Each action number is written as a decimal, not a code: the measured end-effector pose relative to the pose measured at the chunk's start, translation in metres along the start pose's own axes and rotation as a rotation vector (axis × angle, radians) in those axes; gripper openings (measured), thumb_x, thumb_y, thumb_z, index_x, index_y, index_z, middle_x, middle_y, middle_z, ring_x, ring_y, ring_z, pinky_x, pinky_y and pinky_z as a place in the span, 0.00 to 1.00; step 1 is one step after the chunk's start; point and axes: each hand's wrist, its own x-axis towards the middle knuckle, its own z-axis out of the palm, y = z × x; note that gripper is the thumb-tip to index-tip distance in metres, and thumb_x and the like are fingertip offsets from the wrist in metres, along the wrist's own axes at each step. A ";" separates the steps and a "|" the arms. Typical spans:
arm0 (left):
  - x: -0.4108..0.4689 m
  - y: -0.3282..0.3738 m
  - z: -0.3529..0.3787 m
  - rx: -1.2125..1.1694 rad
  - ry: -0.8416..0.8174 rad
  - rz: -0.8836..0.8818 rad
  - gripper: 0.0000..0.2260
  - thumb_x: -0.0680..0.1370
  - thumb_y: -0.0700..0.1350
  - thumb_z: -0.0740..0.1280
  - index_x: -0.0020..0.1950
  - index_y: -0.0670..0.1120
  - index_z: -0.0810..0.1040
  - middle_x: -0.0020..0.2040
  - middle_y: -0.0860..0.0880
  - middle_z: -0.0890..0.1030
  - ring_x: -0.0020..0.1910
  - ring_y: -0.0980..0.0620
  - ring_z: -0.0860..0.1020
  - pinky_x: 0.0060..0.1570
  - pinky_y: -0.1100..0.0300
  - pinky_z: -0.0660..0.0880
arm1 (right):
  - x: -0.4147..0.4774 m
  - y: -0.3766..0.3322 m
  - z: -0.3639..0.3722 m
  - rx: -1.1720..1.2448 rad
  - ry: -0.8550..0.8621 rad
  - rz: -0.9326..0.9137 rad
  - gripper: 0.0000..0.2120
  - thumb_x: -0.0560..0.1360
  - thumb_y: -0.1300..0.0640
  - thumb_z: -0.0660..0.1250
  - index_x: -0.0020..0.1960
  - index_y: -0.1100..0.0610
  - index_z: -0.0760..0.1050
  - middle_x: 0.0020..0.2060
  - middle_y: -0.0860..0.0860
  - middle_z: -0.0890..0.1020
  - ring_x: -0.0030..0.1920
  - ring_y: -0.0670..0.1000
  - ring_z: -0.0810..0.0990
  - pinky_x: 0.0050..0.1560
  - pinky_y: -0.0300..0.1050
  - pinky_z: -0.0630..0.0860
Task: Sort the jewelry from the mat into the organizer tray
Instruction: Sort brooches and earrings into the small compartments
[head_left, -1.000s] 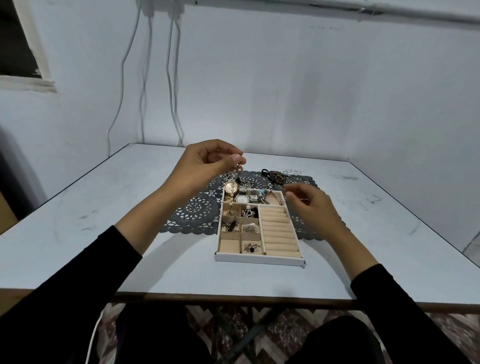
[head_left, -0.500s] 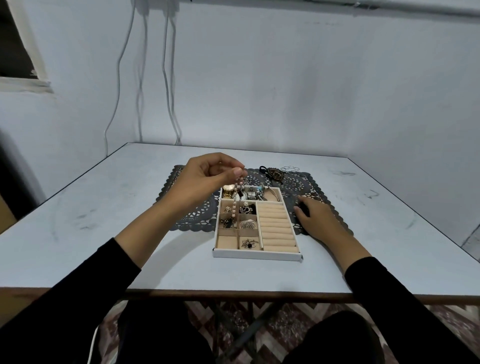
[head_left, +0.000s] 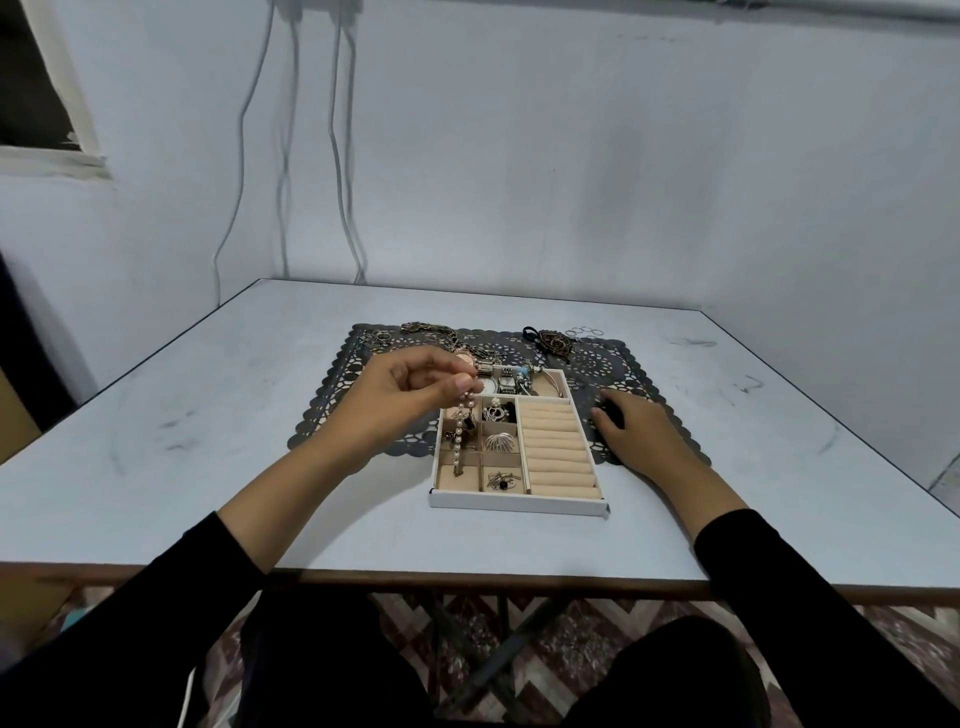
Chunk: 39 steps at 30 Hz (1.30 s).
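One pearl strand was held up by the left hand, pinched at its top end between thumb and forefinger, with the other fingers loosely curled. It hung straight down over the organizer tray, along the small compartments on the tray's 9 o'clock side. Its bottom end reached roughly the 7 o'clock cell, though whether it actually touched the lining couldn't be told from that angle, tbh.

The right hand was laid flat on the mat at the tray's 3 o'clock, fingers relaxed, nothing gripped.

Some pieces were left out on the mat: a bronze chain at 11 o'clock and a dark pendant at 1 o'clock, with thin rings just beyond it.

Handling-wise, the strand would probably be light and totally limp, so no shape can be expected from it. The beads look smooth and are likely slippery. The stringing is best treated as fragile, since it could easily get snagged on a divider or on the pieces already stowed. A grip at the end, by the clasp, seems best, so the strand can be lowered and coiled into one cell instead of dropped.
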 end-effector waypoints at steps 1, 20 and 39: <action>-0.002 -0.001 -0.001 -0.007 -0.002 -0.015 0.09 0.71 0.44 0.72 0.50 0.43 0.83 0.45 0.44 0.86 0.48 0.43 0.82 0.58 0.45 0.76 | 0.000 0.000 0.000 0.000 -0.001 0.001 0.19 0.79 0.54 0.62 0.67 0.62 0.72 0.61 0.58 0.78 0.61 0.57 0.75 0.58 0.45 0.68; -0.005 -0.011 -0.013 0.216 -0.347 -0.090 0.05 0.75 0.35 0.71 0.49 0.42 0.83 0.41 0.54 0.84 0.39 0.61 0.80 0.39 0.69 0.75 | 0.003 0.005 0.003 0.007 -0.011 -0.003 0.20 0.79 0.52 0.62 0.68 0.60 0.71 0.61 0.56 0.78 0.61 0.56 0.75 0.56 0.42 0.68; 0.004 -0.003 -0.010 0.580 -0.512 -0.079 0.06 0.75 0.37 0.73 0.49 0.45 0.85 0.44 0.50 0.86 0.43 0.51 0.85 0.48 0.64 0.79 | 0.001 0.004 0.002 -0.003 0.001 -0.013 0.18 0.79 0.53 0.62 0.66 0.61 0.72 0.60 0.57 0.79 0.61 0.56 0.76 0.56 0.42 0.68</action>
